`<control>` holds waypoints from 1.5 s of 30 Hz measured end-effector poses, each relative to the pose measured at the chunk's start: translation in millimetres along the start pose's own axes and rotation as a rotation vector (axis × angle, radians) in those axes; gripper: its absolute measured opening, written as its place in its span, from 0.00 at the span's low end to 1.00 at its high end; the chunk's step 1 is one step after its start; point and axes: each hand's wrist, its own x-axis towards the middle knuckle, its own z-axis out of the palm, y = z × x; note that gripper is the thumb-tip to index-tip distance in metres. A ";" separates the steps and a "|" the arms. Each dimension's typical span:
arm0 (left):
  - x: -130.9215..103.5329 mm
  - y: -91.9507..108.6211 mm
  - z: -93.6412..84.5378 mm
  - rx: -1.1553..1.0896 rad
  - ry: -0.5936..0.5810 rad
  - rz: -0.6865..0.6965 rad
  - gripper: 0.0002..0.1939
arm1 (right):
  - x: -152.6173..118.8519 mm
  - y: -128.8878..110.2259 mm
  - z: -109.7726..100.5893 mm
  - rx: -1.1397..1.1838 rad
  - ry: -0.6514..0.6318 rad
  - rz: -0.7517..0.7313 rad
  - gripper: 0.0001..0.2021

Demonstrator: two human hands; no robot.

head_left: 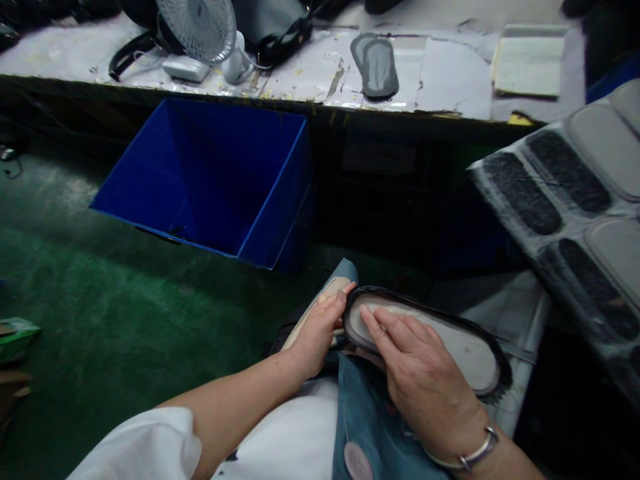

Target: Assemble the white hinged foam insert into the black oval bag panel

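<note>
A long oval sole-shaped piece point(463, 343) with a pale grey face and a dark, fuzzy rim lies in front of my body. My left hand point(317, 330) is closed at its left end, fingertips by the dark rim. The fingers of my right hand point(423, 373) are stretched out over the pale face and touch it. Just beyond my left hand a beige and blue-grey piece point(345, 270) sticks up, partly covered by that hand. What lies under the oval piece is hidden.
A blue bin point(265, 227) stands on the green floor ahead. The workbench point(310, 73) carries a white fan point(200, 27), grey oval pads point(379, 67) and a pale square pad point(529, 63). At right, a board point(545, 233) bears dark and pale oval pieces.
</note>
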 end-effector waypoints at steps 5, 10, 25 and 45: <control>-1.2 3.0 2.7 0.274 0.100 0.093 0.23 | -8.3 7.4 1.6 0.097 0.053 -0.036 0.25; -1.7 0.8 13.9 0.444 0.251 0.152 0.24 | -11.8 11.1 1.5 0.147 0.092 -0.054 0.21; 4.1 -14.0 22.8 0.588 0.427 0.293 0.22 | -91.6 47.1 -13.6 0.243 0.403 0.043 0.31; -5.5 -14.1 -2.4 1.357 0.183 0.598 0.26 | -109.1 80.6 60.0 1.453 0.472 0.864 0.25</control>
